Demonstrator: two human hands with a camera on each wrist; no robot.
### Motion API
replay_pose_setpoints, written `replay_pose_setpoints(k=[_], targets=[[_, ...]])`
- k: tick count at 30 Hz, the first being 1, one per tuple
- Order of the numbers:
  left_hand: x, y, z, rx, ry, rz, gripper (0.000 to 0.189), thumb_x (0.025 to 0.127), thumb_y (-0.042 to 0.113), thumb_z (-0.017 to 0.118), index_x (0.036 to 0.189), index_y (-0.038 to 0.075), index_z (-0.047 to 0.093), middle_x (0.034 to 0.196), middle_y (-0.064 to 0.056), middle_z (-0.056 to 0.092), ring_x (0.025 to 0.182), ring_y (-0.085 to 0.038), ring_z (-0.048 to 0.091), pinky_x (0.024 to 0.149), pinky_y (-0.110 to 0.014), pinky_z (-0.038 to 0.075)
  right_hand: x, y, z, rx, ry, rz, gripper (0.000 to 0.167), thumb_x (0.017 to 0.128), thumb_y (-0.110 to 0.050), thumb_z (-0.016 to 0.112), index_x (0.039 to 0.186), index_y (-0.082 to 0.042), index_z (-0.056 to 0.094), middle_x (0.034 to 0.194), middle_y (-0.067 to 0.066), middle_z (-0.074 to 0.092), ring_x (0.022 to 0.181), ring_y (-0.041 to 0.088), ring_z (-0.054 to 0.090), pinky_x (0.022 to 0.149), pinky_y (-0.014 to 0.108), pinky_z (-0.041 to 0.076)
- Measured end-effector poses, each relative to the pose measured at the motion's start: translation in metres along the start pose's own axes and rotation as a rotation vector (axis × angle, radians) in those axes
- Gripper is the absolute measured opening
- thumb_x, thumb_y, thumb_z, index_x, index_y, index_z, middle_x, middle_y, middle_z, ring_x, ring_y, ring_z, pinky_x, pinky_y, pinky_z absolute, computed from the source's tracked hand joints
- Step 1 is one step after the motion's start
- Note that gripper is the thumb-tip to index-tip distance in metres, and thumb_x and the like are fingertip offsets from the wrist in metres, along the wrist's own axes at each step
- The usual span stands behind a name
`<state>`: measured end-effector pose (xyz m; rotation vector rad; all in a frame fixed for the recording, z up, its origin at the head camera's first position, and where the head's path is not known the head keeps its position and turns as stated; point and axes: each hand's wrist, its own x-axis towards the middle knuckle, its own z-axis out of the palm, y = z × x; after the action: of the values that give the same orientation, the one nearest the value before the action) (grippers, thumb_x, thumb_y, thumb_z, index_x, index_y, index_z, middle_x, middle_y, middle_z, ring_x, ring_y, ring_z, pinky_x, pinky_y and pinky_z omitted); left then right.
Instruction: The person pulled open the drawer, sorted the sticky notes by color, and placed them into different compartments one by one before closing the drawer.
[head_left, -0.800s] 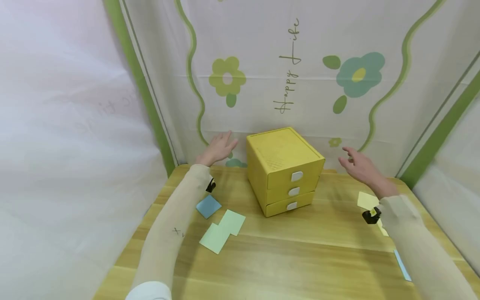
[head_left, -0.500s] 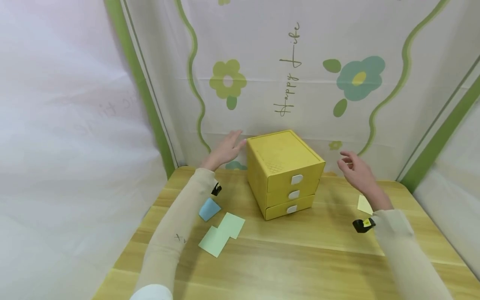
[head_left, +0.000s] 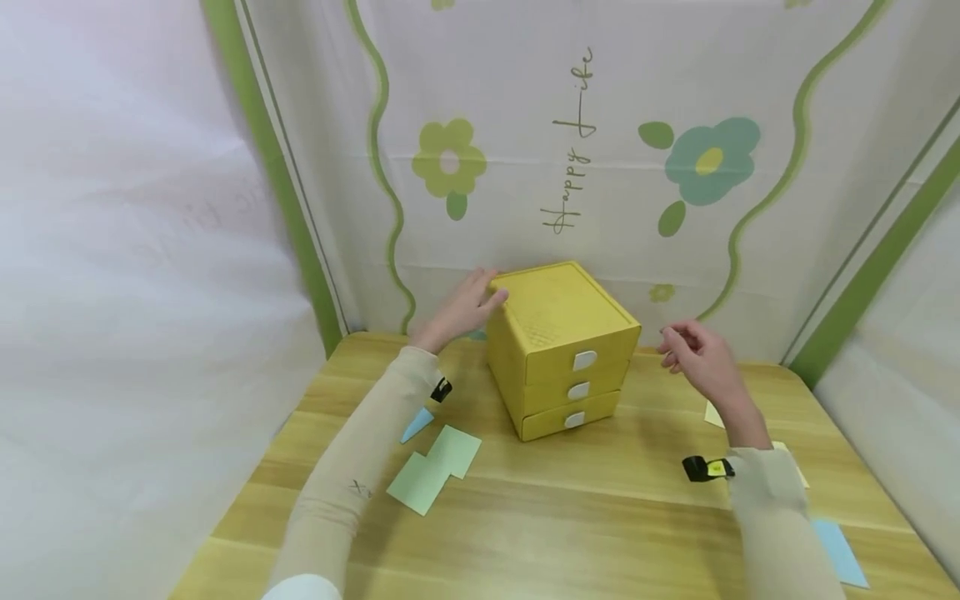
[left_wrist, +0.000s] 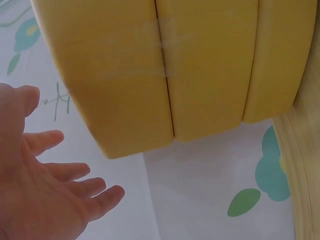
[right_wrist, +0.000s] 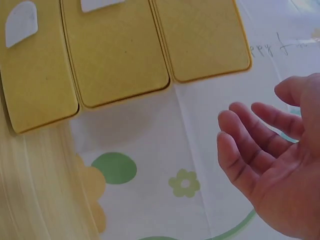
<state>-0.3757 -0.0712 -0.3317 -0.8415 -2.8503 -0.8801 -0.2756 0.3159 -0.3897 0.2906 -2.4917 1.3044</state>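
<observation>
A yellow box of three stacked drawers (head_left: 566, 317) with white pull tabs stands at the back of the wooden table, its drawers closed. My left hand (head_left: 461, 310) is at the box's upper left back corner, fingers spread; in the left wrist view the hand (left_wrist: 55, 185) shows its palm beside the box's side wall (left_wrist: 120, 80), holding nothing. To the right of the box, my right hand (head_left: 701, 358) hovers with fingers loosely bent. The right wrist view shows that hand (right_wrist: 275, 155) apart from the drawer fronts (right_wrist: 117, 55), with nothing in it.
Two pale green paper squares (head_left: 435, 469) lie left of centre on the table (head_left: 570, 533). A blue square (head_left: 417, 423) is partly behind the left sleeve. At right lie yellow notes (head_left: 714, 415) and another blue note (head_left: 840, 552). A printed curtain (head_left: 510, 150) hangs behind the box.
My left hand has moved right, up to the box's top left corner. My right hand has shifted slightly left and down, its fingers bending more. The box has stayed in place.
</observation>
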Motion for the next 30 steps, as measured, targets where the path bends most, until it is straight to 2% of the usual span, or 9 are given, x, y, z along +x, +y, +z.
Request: replay_pose_setpoints(k=[4,8,10,14,17,22,27,30], targets=[[-0.002,0.005,0.013,0.01,-0.001,0.003,0.065,0.104,0.05,0.033,0.157,0.013,0.023,0.164,-0.016,0.014,0.153,-0.031,0.01,0.122,-0.051,0.013,-0.008,-0.004,0.009,0.025,-0.034,-0.025,0.031,0.103,-0.023,0.049,0.114,0.003,0.062,0.082,-0.017,0.066,0.071,0.015,0.067,0.061,0.025,0.056],[0.0,0.011,0.019,0.031,-0.002,-0.001,0.065,0.104,0.05,0.033,0.156,0.013,0.024,0.164,-0.016,0.014,0.153,-0.033,0.011,0.122,-0.052,0.013,-0.009,-0.008,0.016,0.037,-0.048,-0.045,0.03,0.103,-0.021,0.05,0.111,0.004,0.064,0.081,-0.017,0.066,0.07,0.017,0.067,0.061,0.025,0.056],[0.002,0.014,0.021,0.034,0.007,-0.007,0.064,0.104,0.05,0.033,0.156,0.014,0.025,0.164,-0.016,0.014,0.153,-0.034,0.011,0.122,-0.052,0.014,-0.009,-0.011,0.021,0.033,-0.055,-0.051,0.031,0.102,-0.025,0.051,0.109,0.003,0.065,0.081,-0.011,0.068,0.069,0.016,0.067,0.061,0.025,0.056],[0.004,0.018,0.025,0.016,0.017,-0.008,0.064,0.103,0.05,0.034,0.155,0.013,0.027,0.164,-0.018,0.014,0.152,-0.036,0.012,0.122,-0.051,0.014,-0.007,-0.016,0.031,0.034,-0.081,-0.069,0.033,0.102,-0.028,0.051,0.108,0.001,0.064,0.085,0.011,0.068,0.067,0.011,0.066,0.06,0.024,0.055],[0.006,0.02,0.027,0.007,0.004,-0.012,0.065,0.103,0.051,0.034,0.156,0.014,0.027,0.164,-0.019,0.012,0.153,-0.036,0.01,0.123,-0.05,0.013,-0.005,-0.019,0.039,0.044,-0.089,-0.085,0.031,0.102,-0.027,0.052,0.11,0.001,0.063,0.089,0.023,0.066,0.067,0.015,0.066,0.059,0.025,0.055],[0.006,0.023,0.026,0.002,0.009,-0.037,0.062,0.103,0.051,0.033,0.153,0.015,0.033,0.164,-0.02,0.011,0.152,-0.039,0.006,0.123,-0.052,0.01,-0.003,-0.026,0.051,0.013,-0.1,-0.101,0.029,0.101,-0.028,0.053,0.113,-0.003,0.063,0.091,0.018,0.067,0.069,0.022,0.066,0.06,0.026,0.054],[0.008,0.027,0.028,0.076,0.046,-0.056,0.056,0.104,0.048,0.033,0.144,0.011,0.047,0.161,-0.019,0.025,0.151,-0.041,0.01,0.123,-0.053,0.011,-0.005,-0.035,0.061,0.013,-0.108,-0.123,0.025,0.1,-0.025,0.056,0.11,-0.005,0.066,0.087,0.017,0.069,0.067,0.018,0.065,0.059,0.026,0.053],[0.012,0.031,0.031,0.091,0.067,-0.088,0.056,0.104,0.048,0.031,0.142,0.012,0.05,0.159,-0.016,0.031,0.152,-0.038,0.011,0.123,-0.05,0.011,-0.007,-0.038,0.064,0.02,-0.125,-0.109,0.024,0.1,-0.024,0.056,0.109,-0.005,0.066,0.086,0.016,0.07,0.067,0.019,0.065,0.06,0.028,0.054]])
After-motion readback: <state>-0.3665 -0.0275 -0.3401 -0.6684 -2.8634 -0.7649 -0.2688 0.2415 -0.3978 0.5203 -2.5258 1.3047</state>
